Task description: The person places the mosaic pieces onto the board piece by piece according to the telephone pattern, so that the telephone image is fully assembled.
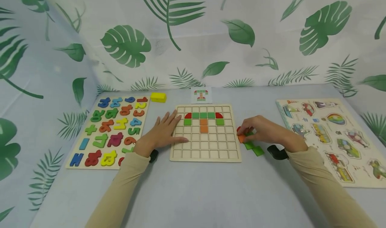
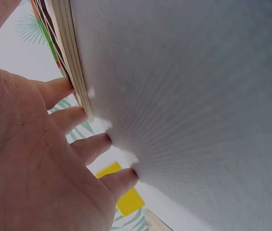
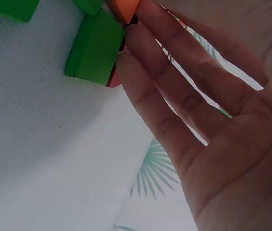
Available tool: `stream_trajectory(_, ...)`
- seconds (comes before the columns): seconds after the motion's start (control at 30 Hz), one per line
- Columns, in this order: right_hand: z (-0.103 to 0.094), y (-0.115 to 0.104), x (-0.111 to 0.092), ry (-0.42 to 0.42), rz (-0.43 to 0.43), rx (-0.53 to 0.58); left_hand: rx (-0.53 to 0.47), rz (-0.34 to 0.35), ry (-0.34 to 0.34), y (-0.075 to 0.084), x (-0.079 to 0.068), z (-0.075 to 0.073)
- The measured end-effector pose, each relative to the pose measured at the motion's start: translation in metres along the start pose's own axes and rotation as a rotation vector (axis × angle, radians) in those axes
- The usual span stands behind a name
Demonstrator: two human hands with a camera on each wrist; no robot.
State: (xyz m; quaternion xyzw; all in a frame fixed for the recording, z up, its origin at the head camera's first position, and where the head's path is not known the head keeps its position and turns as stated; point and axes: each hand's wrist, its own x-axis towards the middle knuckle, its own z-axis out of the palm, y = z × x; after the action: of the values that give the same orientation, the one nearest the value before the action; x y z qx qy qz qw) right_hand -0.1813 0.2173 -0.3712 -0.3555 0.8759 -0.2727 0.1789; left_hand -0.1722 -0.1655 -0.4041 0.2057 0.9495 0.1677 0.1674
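Observation:
A wooden grid board point(image 1: 206, 153) lies on the table with red, green and orange tiles set in its upper squares. My left hand point(image 1: 163, 131) rests at the board's left edge, fingers spread, thumb lying over the lower squares. In the left wrist view, fingertips of the left hand point(image 2: 44, 154) touch the board's side and the cloth. Right of the board, my right hand point(image 1: 261, 130) pinches an orange tile point(image 1: 242, 138) between thumb and fingers. Loose green tiles point(image 1: 258, 150) lie beneath and beside it, with a red tile point(image 1: 239, 129) partly hidden by the fingers.
Behind the board stands a small pattern card point(image 1: 201, 95). A yellow block point(image 1: 158, 97) sits at the back left. The number puzzle board point(image 1: 114, 166) lies at the left, a picture puzzle board point(image 1: 324, 134) at the right. Leaf-printed cloth point(image 1: 193, 54) hangs behind the table.

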Motion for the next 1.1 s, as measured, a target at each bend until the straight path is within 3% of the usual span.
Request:
stream_trajectory(0.83,-0.002,0.008,0.005,0.040,0.075,-0.031,0.008,-0.013,-0.016,-0.001,0.002,0.001)
stream_trajectory(1.1,-0.001,0.011,0.005,0.054,0.053,-0.019,0.005,0.000,-0.005,0.000,0.001,0.000)
